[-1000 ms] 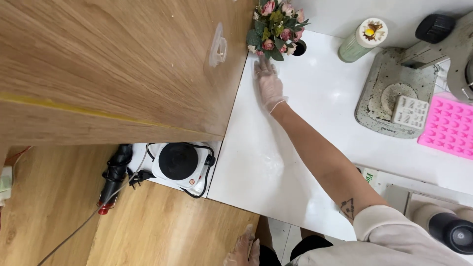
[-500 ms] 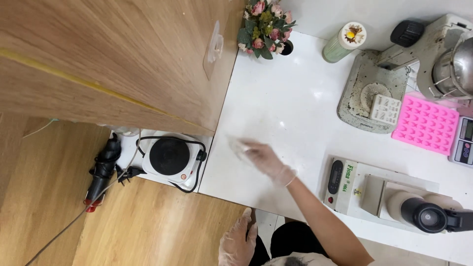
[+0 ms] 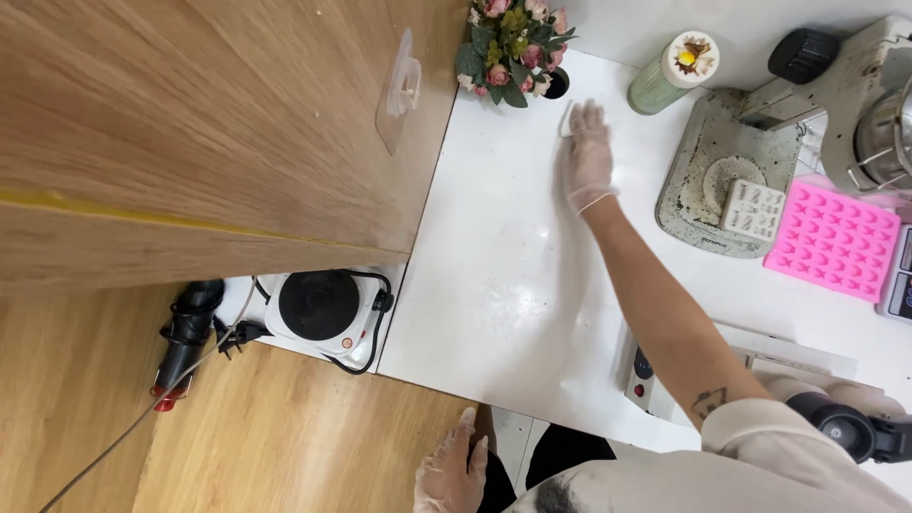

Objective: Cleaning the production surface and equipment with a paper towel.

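Right hand (image 3: 589, 157), gloved, fingers flat, presses a white wipe (image 3: 567, 118) on the table (image 3: 503, 285), flowers (image 3: 513, 47) at 11 o'clock. Left hand (image 3: 451, 470) hangs loosely open, empty.

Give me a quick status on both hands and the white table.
Right hand gloved, flat on white cloth, far end of white table. Left hand gloved, empty, off the table. Flower pot just beyond the cloth.

Bright even light, glare on white table (image 3: 494, 285), sharp focus
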